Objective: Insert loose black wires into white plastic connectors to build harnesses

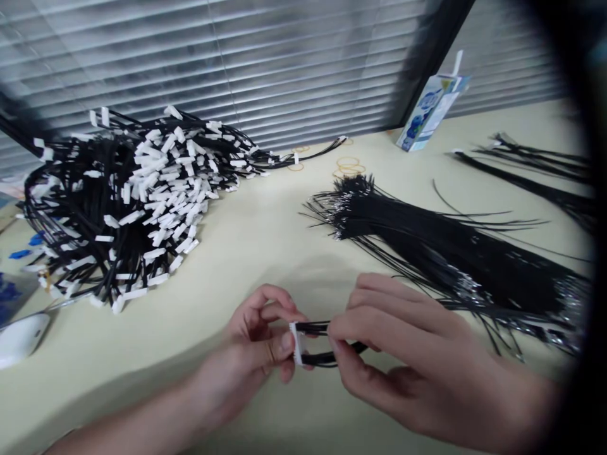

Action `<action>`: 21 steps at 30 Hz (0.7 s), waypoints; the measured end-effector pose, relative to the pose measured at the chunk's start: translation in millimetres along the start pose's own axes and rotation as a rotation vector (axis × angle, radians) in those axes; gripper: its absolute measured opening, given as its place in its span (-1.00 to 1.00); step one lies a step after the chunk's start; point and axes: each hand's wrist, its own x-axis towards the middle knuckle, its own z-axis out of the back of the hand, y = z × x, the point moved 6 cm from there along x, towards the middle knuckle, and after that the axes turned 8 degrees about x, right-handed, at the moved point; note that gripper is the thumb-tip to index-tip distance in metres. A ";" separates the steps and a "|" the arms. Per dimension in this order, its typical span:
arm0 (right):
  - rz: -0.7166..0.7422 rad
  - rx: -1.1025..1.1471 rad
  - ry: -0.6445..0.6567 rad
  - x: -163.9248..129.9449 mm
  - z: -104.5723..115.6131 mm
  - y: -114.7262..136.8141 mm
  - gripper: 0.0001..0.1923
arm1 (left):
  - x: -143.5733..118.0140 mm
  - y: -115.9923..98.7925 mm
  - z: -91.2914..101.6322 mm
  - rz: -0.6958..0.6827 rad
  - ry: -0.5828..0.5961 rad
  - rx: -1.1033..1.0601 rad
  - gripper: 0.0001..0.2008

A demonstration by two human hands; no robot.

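Both hands [303,344] pinch a white connector [298,343] with black wires [322,344].

Grey window blinds [284,63] hang behind a pale cream table [246,240].

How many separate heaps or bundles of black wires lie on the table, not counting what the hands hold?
3: a heap of black wires with white connectors at left, a loose bundle of bare-ended black wires at centre-right, and a smaller bundle far right, partly cut off.
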 end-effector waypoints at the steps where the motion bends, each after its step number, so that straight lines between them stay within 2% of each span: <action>1: 0.003 -0.003 0.003 0.4 0.1 -0.2 -0.84 | 0.1 -0.3 0.0 -0.005 0.003 0.002 -0.81; 10: 0.092 -0.103 0.023 4.0 1.4 2.3 -0.88 | 2.0 -2.5 -1.7 -0.087 0.072 -0.014 -0.80; 21: 0.206 -0.234 0.085 -0.2 2.9 11.0 -0.81 | 3.3 -2.0 -0.9 -0.066 0.049 -0.019 -0.80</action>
